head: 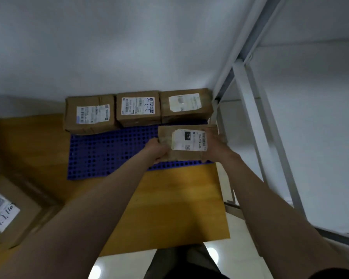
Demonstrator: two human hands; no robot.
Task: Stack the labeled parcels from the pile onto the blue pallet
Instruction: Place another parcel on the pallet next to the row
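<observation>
A brown parcel [165, 135] with a white label marked 070 is held between both hands over the right front part of the blue pallet [101, 152]. My left hand [156, 151] grips its left side and my right hand [217, 144] grips its right side. Whether the parcel touches the pallet I cannot tell. Three labeled parcels stand in a row along the pallet's back edge by the wall: a left one [89, 114], a middle one [138, 108] and a right one [184, 105].
The pallet lies on a yellow-brown floor mat [169, 208]. A white metal rack frame [248, 109] stands close on the right. At the lower left sits a pile parcel [8, 210] with a handwritten label. The white wall [129, 47] is right behind the row.
</observation>
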